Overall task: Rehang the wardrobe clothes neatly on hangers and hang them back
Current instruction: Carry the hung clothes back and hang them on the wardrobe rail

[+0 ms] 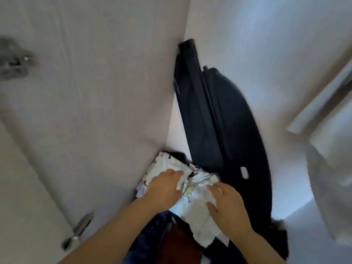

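Head view: a white printed garment (194, 208) is held on top of a pile of dark clothes (152, 237), low beside a pale wardrobe door (95, 92). It is gripped by 2 hands: the fingers of the left hand (163, 187) are curled into its upper edge, and those of the right hand (228, 208) are closed on a fold lower down. No hanger is seen. If the garment is lifted quickly, clothes beneath could be dragged off the pile, or the black panel (219, 130) leaning just behind could be knocked over.
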The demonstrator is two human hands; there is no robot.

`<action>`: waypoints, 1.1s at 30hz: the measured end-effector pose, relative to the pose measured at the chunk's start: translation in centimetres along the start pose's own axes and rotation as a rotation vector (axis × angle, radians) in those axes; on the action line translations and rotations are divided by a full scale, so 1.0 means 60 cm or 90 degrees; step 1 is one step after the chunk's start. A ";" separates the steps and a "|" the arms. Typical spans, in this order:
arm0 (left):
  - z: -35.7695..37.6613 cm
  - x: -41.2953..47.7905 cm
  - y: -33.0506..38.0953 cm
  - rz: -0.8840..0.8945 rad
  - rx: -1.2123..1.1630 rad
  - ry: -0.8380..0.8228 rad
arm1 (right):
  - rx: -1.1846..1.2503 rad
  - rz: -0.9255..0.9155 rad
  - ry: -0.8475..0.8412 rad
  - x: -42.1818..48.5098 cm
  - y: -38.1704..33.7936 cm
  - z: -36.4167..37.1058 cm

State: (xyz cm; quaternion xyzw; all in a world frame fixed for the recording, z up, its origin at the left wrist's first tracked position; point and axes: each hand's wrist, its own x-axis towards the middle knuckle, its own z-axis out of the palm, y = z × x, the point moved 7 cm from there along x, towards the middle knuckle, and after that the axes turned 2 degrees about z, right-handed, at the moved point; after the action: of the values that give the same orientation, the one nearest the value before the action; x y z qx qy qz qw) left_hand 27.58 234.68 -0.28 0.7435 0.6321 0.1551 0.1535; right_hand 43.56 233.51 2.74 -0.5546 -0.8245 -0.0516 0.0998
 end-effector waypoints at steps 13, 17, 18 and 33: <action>0.170 -0.568 -0.168 -0.695 -0.064 -0.004 | 0.115 -0.491 -0.318 -0.173 -0.303 0.247; 0.181 -0.743 -0.129 -0.866 -0.083 0.060 | 0.088 -0.670 -0.366 -0.283 -0.421 0.251; 0.184 -0.785 -0.116 -0.903 -0.089 0.074 | 0.072 -0.718 -0.373 -0.316 -0.450 0.248; 0.208 -1.363 0.004 -1.276 -0.186 0.325 | 0.044 -1.177 -0.355 -0.819 -0.877 0.130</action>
State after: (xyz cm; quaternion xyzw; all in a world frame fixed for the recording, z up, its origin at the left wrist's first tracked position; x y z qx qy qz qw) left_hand 20.59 153.48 -14.46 -0.2021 0.9481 0.1844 0.1620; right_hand 12.02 170.62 -14.41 0.3241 -0.9306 0.0478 -0.1633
